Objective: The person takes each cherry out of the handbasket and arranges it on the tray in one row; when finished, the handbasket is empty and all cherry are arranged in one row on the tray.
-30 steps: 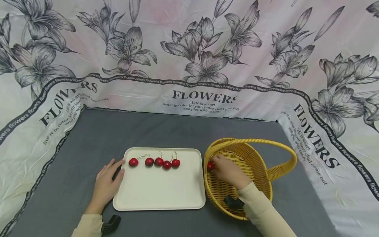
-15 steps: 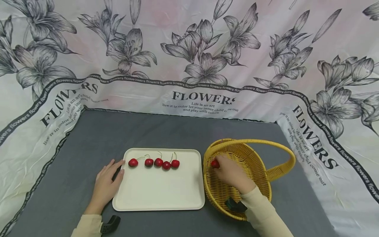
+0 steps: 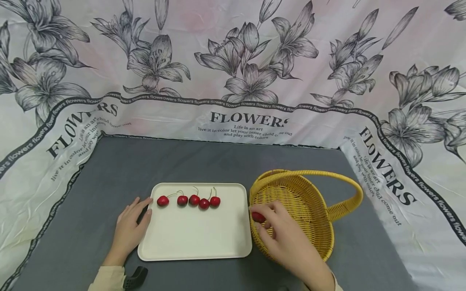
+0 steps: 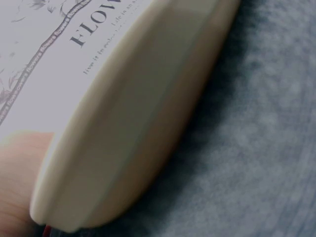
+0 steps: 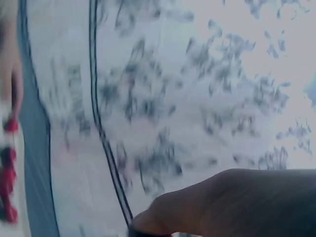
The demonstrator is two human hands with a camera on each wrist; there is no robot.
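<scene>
A cream tray [image 3: 196, 236] lies on the grey cloth; its edge [image 4: 133, 118] fills much of the left wrist view. My left hand [image 3: 128, 231] rests at the tray's left side, fingers extended, fingertips touching the rim. Along the tray's far part sits a row of several red cherries with stems, from the leftmost cherry [image 3: 163, 201] to the rightmost cherry [image 3: 215, 201]. Over the left rim of the yellow wicker basket [image 3: 314, 214], my right hand [image 3: 291, 242] pinches another cherry [image 3: 258, 217] between thumb and fingers. In the right wrist view that cherry is mostly cut off.
The basket's tall handle [image 3: 347, 178] arches over its far and right side, beside the tray's right edge. Grey cloth [image 3: 204, 159] spreads behind the tray. A flower-printed white sheet [image 3: 247, 121] borders the cloth at the back and sides.
My right hand has lifted out of the basket with the cherry and come nearer and left, to the rim by the tray. The left hand stays at the tray's edge.
</scene>
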